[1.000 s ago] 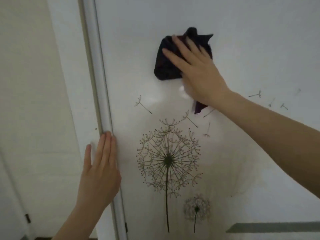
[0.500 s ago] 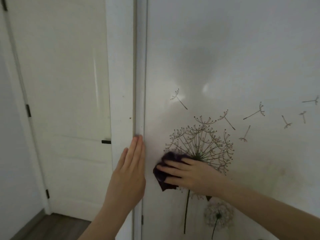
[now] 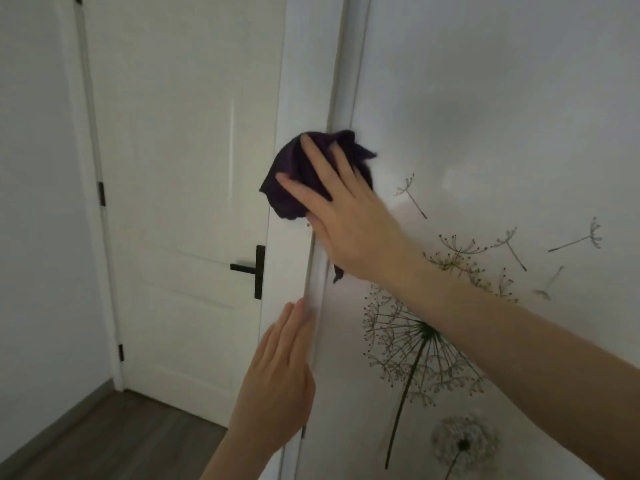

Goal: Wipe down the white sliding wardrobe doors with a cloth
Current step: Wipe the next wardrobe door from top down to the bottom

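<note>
The white sliding wardrobe door (image 3: 485, 98) fills the right side and carries dandelion decals (image 3: 419, 337). My right hand (image 3: 346, 216) presses a dark purple cloth (image 3: 294, 178) flat against the door's left edge frame (image 3: 341, 81), fingers spread over the cloth. A corner of the cloth hangs below my palm. My left hand (image 3: 277, 379) lies flat, fingers together, against the same vertical frame lower down and holds nothing.
A white hinged room door (image 3: 173, 168) with a black lever handle (image 3: 251, 270) stands to the left of the wardrobe. Dark wood flooring (image 3: 104, 438) shows at the bottom left, beside a white wall (image 3: 34, 202).
My right hand has swept the cloth from high on the panel down to the dandelion, then up and left onto the edge frame. My left hand has stayed on the frame.
</note>
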